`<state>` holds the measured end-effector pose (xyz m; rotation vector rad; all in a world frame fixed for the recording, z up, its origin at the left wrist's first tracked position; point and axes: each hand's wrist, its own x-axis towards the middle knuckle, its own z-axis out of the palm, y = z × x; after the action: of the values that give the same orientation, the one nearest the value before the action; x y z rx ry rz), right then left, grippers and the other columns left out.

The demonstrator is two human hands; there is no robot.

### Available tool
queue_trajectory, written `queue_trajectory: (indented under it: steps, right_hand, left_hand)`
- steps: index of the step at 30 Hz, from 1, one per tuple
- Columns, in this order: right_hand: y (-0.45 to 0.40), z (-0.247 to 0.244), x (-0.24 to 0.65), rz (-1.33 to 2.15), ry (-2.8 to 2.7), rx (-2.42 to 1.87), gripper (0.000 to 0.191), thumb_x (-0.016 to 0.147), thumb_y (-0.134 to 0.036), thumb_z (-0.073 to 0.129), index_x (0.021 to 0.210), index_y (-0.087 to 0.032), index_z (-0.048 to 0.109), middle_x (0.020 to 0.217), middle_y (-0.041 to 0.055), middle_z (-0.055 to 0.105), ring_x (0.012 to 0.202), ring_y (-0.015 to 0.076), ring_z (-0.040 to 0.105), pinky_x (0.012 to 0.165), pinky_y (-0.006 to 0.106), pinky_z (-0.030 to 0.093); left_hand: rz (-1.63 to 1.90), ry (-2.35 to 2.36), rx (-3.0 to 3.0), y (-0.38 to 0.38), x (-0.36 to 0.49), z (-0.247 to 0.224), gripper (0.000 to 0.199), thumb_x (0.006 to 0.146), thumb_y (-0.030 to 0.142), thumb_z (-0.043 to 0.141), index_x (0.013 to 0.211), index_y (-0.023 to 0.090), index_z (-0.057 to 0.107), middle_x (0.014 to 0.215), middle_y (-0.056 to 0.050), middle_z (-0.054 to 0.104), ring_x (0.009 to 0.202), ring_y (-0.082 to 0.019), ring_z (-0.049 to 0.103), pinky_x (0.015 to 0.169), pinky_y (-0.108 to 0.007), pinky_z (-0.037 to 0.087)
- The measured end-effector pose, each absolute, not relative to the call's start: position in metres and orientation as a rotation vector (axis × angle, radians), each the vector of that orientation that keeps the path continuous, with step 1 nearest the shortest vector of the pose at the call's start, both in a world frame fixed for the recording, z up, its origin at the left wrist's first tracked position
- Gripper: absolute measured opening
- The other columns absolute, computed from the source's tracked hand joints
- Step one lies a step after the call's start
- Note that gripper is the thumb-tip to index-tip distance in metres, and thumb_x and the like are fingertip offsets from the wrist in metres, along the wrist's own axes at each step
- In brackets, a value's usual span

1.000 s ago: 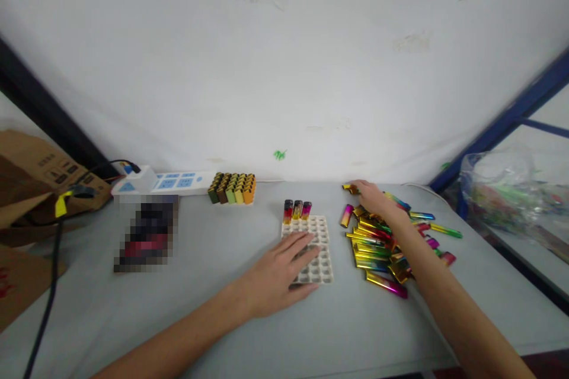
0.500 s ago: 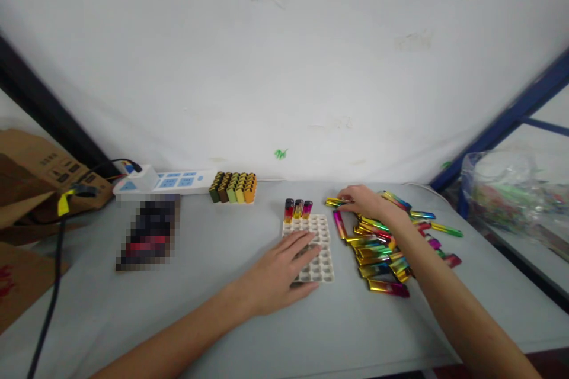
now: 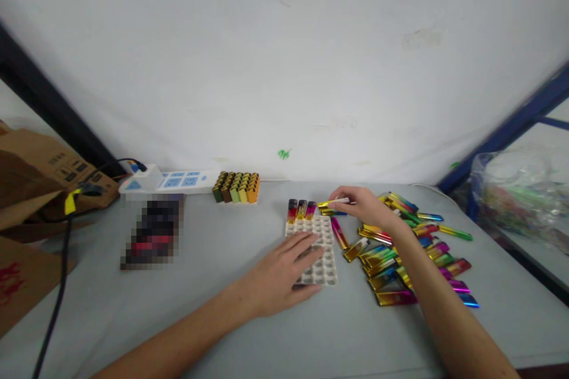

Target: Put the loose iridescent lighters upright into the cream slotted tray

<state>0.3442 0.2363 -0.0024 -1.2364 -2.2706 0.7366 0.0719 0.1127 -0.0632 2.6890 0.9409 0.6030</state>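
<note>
Right hand (image 3: 362, 204) has shifted left, a gold lighter (image 3: 326, 205) pinched between its fingers (image 3: 349, 192); left hand (image 3: 284, 275) lies spread.

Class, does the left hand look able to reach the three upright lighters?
Likely yes: the left hand lies on the tray near the upright lighters, with nothing seen standing between them.

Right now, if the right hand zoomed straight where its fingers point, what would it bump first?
Past the gold lighter against it, the right hand would probably meet the magenta lighter standing at the far end of the white tray, though depth is unclear.
</note>
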Motion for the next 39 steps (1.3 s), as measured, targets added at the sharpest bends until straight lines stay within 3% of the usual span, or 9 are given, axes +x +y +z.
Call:
queue_trajectory:
  steps: [6,14,20,28,35,39]
  right_hand:
    - [0.229,-0.026,0.323,0.805,-2.122,-1.196,0.034,0.092,-0.052,0.072,0.093,-0.019,0.078,0.088,0.0057,0.08,0.079,0.0216,0.07,0.073,0.031,0.051]
    - [0.228,-0.047,0.311,0.715,-2.099,-1.124,0.035,0.09,-0.051,0.078,0.105,-0.02,0.081,0.091,0.0066,0.08,0.077,0.0206,0.071,0.072,0.031,0.055]
    - [0.224,-0.039,0.314,0.575,-2.068,-1.097,0.038,0.096,-0.057,0.071,0.092,-0.02,0.078,0.083,0.0054,0.073,0.073,0.0189,0.067,0.065,0.028,0.052]
    - [0.214,-0.03,0.31,0.308,-2.154,-1.056,0.038,0.101,-0.051,0.067,0.078,-0.021,0.066,0.075,0.0045,0.071,0.067,0.0181,0.064,0.065,0.028,0.047]
    - [0.203,-0.025,0.305,0.488,-2.079,-1.144,0.012,0.098,-0.03,0.064,0.103,-0.021,0.068,0.071,-0.0015,0.071,0.062,0.0158,0.064,0.063,0.026,0.046]
    - [0.203,-0.027,0.305,0.379,-2.086,-1.144,0.017,0.099,-0.034,0.062,0.09,-0.02,0.065,0.071,-0.0005,0.062,0.062,0.0162,0.057,0.063,0.029,0.044]
  left_hand:
    - [0.588,0.954,2.719,0.112,0.071,-0.062,0.062,0.099,0.041,0.072,0.154,0.019,0.053,0.161,-0.017,0.05,0.155,-0.033,0.042,0.127,-0.052,0.04]
    - [0.571,0.949,2.728,0.112,0.073,-0.062,0.063,0.099,0.041,0.073,0.154,0.017,0.053,0.162,-0.019,0.048,0.155,-0.035,0.04,0.127,-0.054,0.04]
    - [0.618,0.934,2.714,0.112,0.072,-0.062,0.061,0.1,0.041,0.072,0.152,0.018,0.054,0.162,-0.017,0.05,0.155,-0.034,0.041,0.127,-0.053,0.04]
    - [0.635,0.932,2.715,0.112,0.072,-0.063,0.059,0.101,0.043,0.07,0.152,0.018,0.055,0.161,-0.018,0.05,0.154,-0.034,0.043,0.126,-0.054,0.042]
    - [0.631,0.929,2.739,0.113,0.072,-0.062,0.058,0.1,0.043,0.071,0.151,0.018,0.055,0.159,-0.018,0.052,0.153,-0.034,0.045,0.125,-0.053,0.042]
    - [0.661,0.923,2.723,0.113,0.072,-0.064,0.057,0.101,0.042,0.071,0.151,0.018,0.056,0.16,-0.017,0.052,0.153,-0.033,0.044,0.126,-0.052,0.041]
